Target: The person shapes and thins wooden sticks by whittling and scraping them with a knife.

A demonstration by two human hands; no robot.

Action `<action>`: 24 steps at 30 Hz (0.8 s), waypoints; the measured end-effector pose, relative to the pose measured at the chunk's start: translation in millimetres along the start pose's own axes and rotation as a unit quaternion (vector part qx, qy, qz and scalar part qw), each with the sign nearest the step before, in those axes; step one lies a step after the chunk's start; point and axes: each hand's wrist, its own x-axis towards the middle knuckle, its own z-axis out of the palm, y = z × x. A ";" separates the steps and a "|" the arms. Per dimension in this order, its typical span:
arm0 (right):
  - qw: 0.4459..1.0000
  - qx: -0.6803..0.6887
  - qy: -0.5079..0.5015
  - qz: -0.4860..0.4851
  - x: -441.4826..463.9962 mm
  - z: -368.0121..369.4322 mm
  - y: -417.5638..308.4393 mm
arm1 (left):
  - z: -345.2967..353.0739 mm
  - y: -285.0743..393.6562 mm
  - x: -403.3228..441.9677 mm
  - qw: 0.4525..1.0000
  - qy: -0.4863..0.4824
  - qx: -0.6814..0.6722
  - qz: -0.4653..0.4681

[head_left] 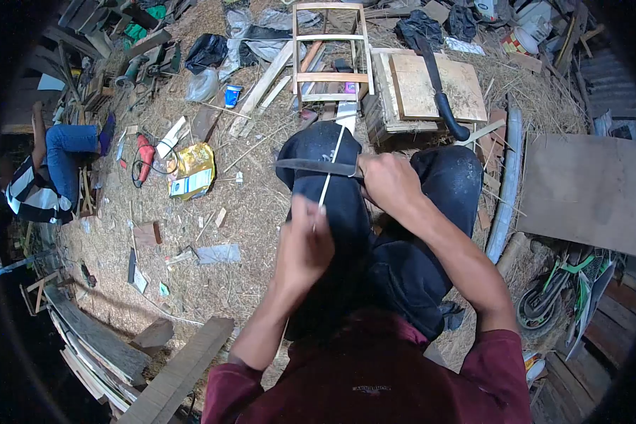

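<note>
A thin pale stick (338,147) slants up and away over my left knee, its near end pinched in my left hand (305,240). My right hand (391,181) is closed around the handle of a knife (307,166). The dark blade points left and crosses the stick above the knee, appearing to touch it. The fingers of my left hand are slightly blurred, and the knife's handle is mostly hidden in my right fist.
Ahead stands a wooden frame (332,78) beside a low wooden block (438,88) carrying a long dark-handled blade (442,106). A red power tool (145,157) and a yellow packet (193,171) lie on the shaving-strewn ground. Another person (56,169) sits at far left.
</note>
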 end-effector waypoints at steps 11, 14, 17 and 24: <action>0.999 -0.011 0.002 0.052 6.2 -1.2 -0.4 | -4.5 -5.2 -28.7 0.997 -0.042 -0.003 -0.062; 0.998 0.005 0.000 0.063 7.4 1.0 5.3 | -8.4 -17.3 -57.5 0.995 -0.076 0.007 -0.065; 0.998 0.011 -0.011 0.068 7.0 -2.9 6.7 | -6.8 -39.4 -72.7 0.992 -0.077 -0.084 0.047; 0.993 0.069 -0.014 0.095 10.1 -4.8 0.0 | -15.0 -14.7 -10.6 0.992 -0.080 -0.096 -0.013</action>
